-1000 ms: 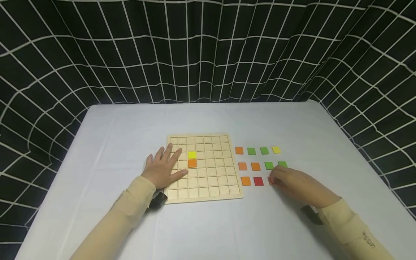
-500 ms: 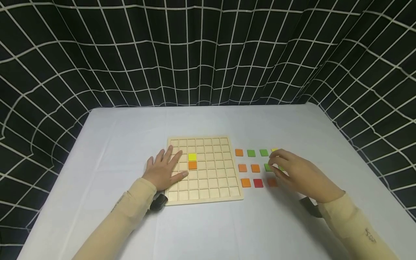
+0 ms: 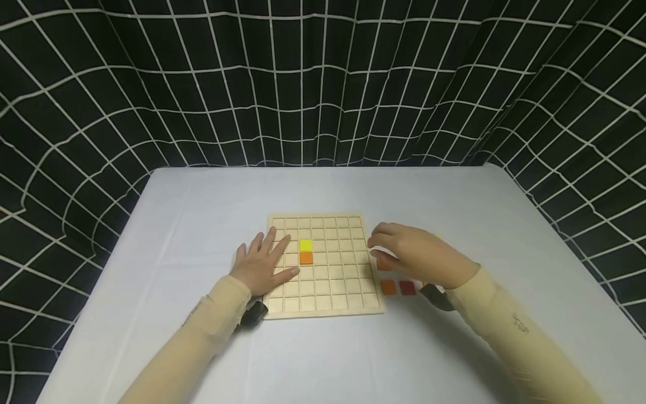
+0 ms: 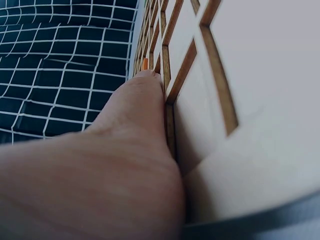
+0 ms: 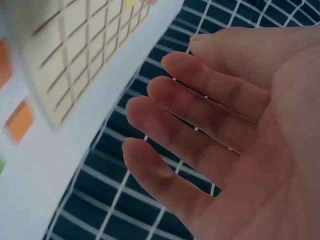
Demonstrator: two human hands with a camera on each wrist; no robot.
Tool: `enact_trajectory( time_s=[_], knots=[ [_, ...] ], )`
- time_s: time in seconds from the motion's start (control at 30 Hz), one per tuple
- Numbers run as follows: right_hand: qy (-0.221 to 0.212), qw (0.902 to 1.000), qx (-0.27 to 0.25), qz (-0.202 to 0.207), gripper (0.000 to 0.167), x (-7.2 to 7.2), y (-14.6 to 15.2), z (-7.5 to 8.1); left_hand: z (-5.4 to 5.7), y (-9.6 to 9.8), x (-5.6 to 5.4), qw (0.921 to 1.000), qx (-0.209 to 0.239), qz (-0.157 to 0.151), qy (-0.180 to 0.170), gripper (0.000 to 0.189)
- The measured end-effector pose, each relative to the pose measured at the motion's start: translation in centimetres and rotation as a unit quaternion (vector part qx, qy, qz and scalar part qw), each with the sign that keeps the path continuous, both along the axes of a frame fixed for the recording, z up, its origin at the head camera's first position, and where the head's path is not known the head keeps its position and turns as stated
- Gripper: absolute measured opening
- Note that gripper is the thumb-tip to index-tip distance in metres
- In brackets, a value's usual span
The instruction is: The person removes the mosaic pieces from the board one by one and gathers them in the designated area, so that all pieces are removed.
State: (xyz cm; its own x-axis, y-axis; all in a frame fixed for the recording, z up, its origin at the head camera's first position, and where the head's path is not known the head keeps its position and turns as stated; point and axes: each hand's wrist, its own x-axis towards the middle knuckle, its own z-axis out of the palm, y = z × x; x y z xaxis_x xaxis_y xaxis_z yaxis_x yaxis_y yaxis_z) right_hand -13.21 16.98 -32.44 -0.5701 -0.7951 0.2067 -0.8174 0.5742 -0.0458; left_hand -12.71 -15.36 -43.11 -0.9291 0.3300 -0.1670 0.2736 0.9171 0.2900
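Observation:
My left hand (image 3: 259, 270) lies with spread fingers on the left edge of a pale wooden grid board (image 3: 348, 287). In the left wrist view the thumb (image 4: 137, 95) runs along the board's slats. A yellow tile (image 3: 305, 245) and an orange tile (image 3: 306, 258) sit in neighbouring cells, right of those fingers. Over the loose tiles at the board's right edge hovers my right hand (image 3: 416, 251), fingers loosely bent; the right wrist view shows nothing between them. Below its thumb an orange tile (image 3: 383, 265) shows partly. The hand hides most other loose tiles.
Nearer me, an orange tile (image 3: 388, 287) and a red tile (image 3: 407, 288) lie on the white tabletop (image 3: 313, 359). A black cloth with white grid lines (image 3: 303, 84) hangs behind the table. A dark wrist device (image 3: 253, 314) sits under the left wrist.
My right hand has lifted from the nearest row's rightmost tile, leaving it on the table, and has moved left towards the board. The left hand stays on the board. The view has shifted slightly.

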Motion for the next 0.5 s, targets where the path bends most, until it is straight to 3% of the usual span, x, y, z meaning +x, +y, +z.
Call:
enact_trajectory(
  time_s=[0.3, 0.5],
  knots=[
    [-0.101, 0.9934, 0.046, 0.029, 0.016, -3.5, -6.6, -1.6, 1.6, 0.3, 0.7, 0.9997, 0.001, 0.005, -0.022, 0.079],
    [-0.146, 0.9867, 0.057, 0.042, 0.023, -5.4, -10.2, -4.0, 1.6, 0.4, 0.7, 0.9998, -0.009, 0.004, -0.020, 0.077]
  ],
)
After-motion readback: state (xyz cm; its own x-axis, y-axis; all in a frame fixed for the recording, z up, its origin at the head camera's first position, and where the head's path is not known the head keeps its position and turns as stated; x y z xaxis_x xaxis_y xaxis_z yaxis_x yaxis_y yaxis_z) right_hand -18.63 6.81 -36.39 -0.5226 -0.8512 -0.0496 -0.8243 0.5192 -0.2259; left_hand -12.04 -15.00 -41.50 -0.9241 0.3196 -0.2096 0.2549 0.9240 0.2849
